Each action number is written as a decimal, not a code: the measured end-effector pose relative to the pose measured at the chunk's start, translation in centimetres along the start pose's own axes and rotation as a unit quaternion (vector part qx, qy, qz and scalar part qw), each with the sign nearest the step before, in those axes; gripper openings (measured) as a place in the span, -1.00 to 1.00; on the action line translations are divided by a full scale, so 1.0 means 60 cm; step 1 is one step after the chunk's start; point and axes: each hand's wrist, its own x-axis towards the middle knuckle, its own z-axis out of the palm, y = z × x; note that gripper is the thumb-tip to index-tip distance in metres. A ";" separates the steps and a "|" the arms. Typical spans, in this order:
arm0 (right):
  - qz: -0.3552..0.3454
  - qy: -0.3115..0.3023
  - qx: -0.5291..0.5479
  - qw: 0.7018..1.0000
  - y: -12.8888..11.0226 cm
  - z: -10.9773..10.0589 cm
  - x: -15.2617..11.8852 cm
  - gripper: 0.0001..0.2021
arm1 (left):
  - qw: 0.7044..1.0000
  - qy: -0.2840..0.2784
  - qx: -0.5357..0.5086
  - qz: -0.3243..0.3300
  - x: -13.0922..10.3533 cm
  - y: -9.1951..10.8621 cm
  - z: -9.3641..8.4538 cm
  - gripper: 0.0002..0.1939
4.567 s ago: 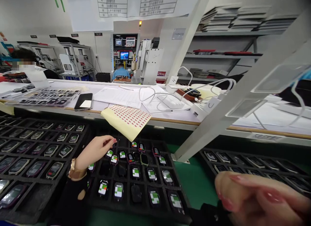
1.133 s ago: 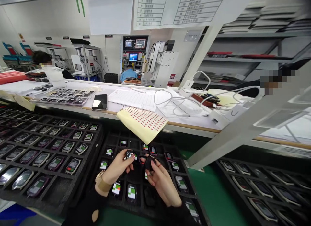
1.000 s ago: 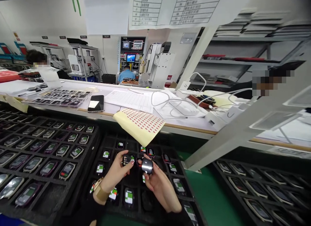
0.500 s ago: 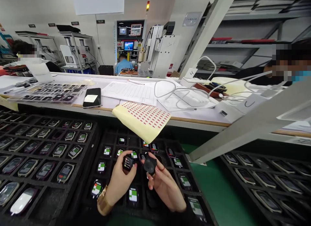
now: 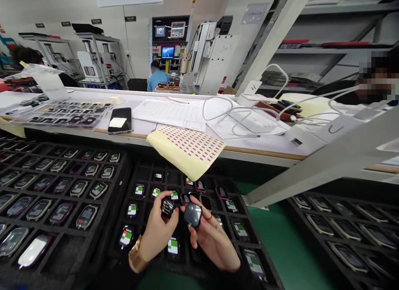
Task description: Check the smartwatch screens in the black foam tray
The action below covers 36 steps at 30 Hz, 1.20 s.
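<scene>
My left hand (image 5: 158, 227), with a gold band at the wrist, grips a dark smartwatch body (image 5: 167, 207) whose screen shows small icons. Just to its right, my right hand (image 5: 215, 236) holds a second dark watch body (image 5: 193, 215) between thumb and fingers, its glossy face catching light. The two pieces are close but apart. Both hands are over a black foam tray (image 5: 120, 263) with watches in its compartments, several showing green and white screens, such as one (image 5: 173, 246) below my hands.
Another black tray (image 5: 67, 277) of watches lies left, a third (image 5: 339, 236) right. A yellow sheet with red arrows (image 5: 193, 146) overhangs the bench edge. On the bench are a phone (image 5: 120, 126), papers (image 5: 171, 113) and white cables. A slanted white post (image 5: 327, 157) stands right. People sit beyond.
The watch body in my right hand has tilted, so its face now reflects light. Both hands stay close together. The view has shifted slightly.
</scene>
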 end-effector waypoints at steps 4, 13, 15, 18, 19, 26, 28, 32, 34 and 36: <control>-0.009 0.021 -0.008 1.000 -0.001 0.003 -0.001 -0.56 | 1.000 0.003 -0.004 -0.004 -0.001 0.005 0.000 -0.60; -0.014 0.029 -0.014 0.999 -0.001 0.007 0.000 -0.56 | 1.000 0.008 0.010 -0.023 0.003 0.003 0.003 -0.60; -0.010 0.025 -0.016 0.999 -0.001 0.007 0.000 -0.56 | 1.000 0.007 0.009 -0.024 0.004 0.002 0.004 -0.61; -0.005 0.024 -0.015 1.000 -0.002 0.006 0.000 -0.55 | 0.999 0.004 0.007 -0.031 0.002 0.003 0.003 -0.60; -0.004 0.024 -0.014 1.000 -0.001 0.006 0.000 -0.54 | 0.999 0.003 0.008 -0.033 0.001 0.003 0.002 -0.60; -0.022 0.041 -0.014 0.999 0.003 0.003 0.000 -0.55 | 0.999 0.000 0.006 -0.037 -0.001 0.002 0.000 -0.59; -0.019 0.040 -0.013 0.999 0.002 0.003 0.000 -0.55 | 1.000 0.000 0.008 -0.028 0.000 0.000 0.000 -0.61; -0.007 0.030 -0.014 0.999 0.001 0.003 0.001 -0.53 | 1.000 -0.002 0.007 -0.017 -0.001 -0.003 0.000 -0.62; -0.005 0.029 -0.013 0.999 0.002 0.003 0.000 -0.53 | 1.000 -0.003 0.004 -0.019 -0.001 -0.003 0.000 -0.62; -0.007 0.028 -0.010 1.000 0.003 0.005 0.000 -0.54 | 1.000 -0.002 0.001 -0.024 0.000 -0.003 0.000 -0.62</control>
